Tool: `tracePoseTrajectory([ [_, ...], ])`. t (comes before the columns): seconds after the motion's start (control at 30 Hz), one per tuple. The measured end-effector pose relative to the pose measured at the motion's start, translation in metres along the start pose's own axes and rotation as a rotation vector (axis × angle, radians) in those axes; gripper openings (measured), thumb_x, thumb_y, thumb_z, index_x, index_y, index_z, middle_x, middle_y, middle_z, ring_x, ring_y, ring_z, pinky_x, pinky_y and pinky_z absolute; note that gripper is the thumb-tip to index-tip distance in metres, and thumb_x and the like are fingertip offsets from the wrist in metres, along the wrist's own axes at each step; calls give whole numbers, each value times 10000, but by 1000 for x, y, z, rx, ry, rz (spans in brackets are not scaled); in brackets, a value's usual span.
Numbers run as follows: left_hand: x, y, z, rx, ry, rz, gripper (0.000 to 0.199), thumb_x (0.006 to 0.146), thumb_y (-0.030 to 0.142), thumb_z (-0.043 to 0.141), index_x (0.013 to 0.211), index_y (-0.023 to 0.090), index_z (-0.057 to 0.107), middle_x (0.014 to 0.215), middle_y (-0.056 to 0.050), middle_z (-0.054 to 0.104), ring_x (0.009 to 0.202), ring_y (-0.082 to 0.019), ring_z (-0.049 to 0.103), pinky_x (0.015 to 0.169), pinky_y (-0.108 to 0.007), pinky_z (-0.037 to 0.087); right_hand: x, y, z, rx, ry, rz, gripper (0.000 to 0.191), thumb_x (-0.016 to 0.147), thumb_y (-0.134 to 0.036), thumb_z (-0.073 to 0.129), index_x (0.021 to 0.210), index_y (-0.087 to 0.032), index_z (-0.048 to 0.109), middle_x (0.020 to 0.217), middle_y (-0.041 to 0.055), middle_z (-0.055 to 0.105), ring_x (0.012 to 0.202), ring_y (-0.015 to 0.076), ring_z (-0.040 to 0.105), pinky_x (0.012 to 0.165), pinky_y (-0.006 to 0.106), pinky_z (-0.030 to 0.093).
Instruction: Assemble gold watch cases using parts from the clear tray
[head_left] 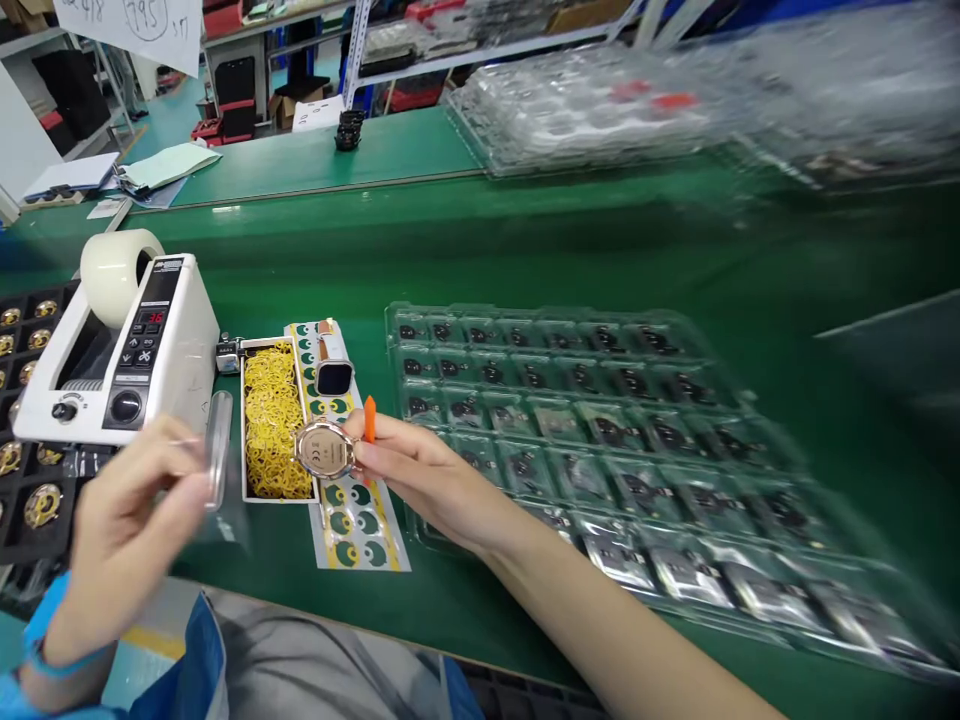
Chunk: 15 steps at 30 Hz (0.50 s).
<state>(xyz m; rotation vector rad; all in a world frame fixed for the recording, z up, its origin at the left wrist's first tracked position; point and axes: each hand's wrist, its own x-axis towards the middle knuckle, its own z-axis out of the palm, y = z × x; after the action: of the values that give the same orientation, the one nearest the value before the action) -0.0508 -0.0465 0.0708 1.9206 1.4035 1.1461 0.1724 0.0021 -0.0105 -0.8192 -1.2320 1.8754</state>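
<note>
My right hand (420,475) grips a round watch case (325,449), rose-gold rimmed, its back with printed marks facing me. An orange pointed plastic tool (370,418) also sticks up from between those fingers. The watch case is held over the right edge of a white box of yellow rings (277,420). My left hand (139,525), smeared by motion, has thumb and fingers pinched in front of the tape dispenser (142,350). What it pinches, if anything, I cannot make out. A clear, elongated plastic piece (218,450) shows just beyond its fingertips.
A sticker sheet (365,525) lies beside the box, with a square-faced watch (334,377) on it. To the right is a clear tray (559,420) of dark parts in pockets. A black tray of gold-coloured parts (41,505) is at left. Stacked clear trays (585,115) stand behind.
</note>
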Motion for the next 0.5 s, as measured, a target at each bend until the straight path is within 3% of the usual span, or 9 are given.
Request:
tracePoseTrajectory([
  [0.07,13,-1,19,-132,-224,-13,276,907,193,570,639,197,504,670,17,465,627,-126,459,556,-267,360,0,0,0,3,-8,3,425,769,-615,689,770,-206,575,730,-14,467,679,143,420,663,274,361],
  [0.13,24,-6,37,-179,-313,-46,282,903,241,596,632,193,531,662,21,451,616,-121,430,545,-257,336,1,0,0,-13,-9,-16,443,772,-627,686,745,-200,570,707,-17,462,655,136,406,641,267,345],
  [0.27,32,-18,56,-204,-341,-101,283,895,305,609,638,192,577,660,25,440,606,-121,391,545,-256,305,2,0,-2,-7,0,-23,443,779,-619,690,733,-200,554,671,-29,434,626,127,381,612,254,332],
  [0.5,29,-25,53,-243,-332,-149,285,889,280,609,618,193,588,653,20,450,619,-128,387,545,-259,293,-1,0,-4,-22,24,22,435,786,-624,681,738,-207,566,691,-21,434,643,134,388,622,263,345],
])
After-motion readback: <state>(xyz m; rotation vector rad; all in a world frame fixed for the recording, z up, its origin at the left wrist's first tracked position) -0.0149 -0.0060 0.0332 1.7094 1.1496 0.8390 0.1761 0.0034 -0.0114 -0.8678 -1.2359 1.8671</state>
